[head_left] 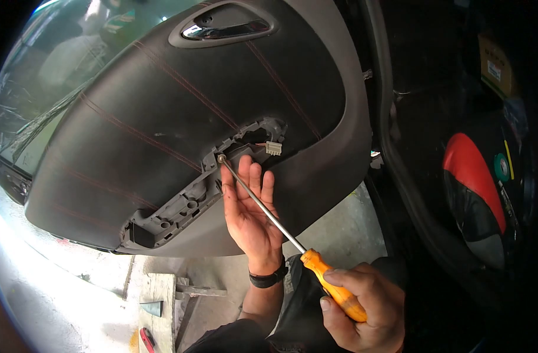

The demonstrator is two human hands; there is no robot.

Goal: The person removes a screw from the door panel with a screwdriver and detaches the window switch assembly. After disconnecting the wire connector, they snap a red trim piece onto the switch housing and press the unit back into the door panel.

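Note:
My right hand (363,303) grips the orange handle of a long screwdriver (269,216) from the lower right. Its metal tip meets a screw (222,159) in the exposed armrest opening (181,206) of a car door panel (169,100). Below the tip, my left hand (251,212) is palm up with its fingers stretched out, the index fingertip right at the screw. Just above those fingers, a grey plug connector (274,148) hangs on thin wires from the opening. The panel is dark with red stitching.
A chrome inner door handle (225,29) sits high on the panel. Below stands a wooden bench (157,294) bearing a red-handled tool (146,340) and a small grey triangular piece (152,308). At right are a red-and-black seat-like object (472,182), a green tape roll (502,167) and a cardboard box (495,67).

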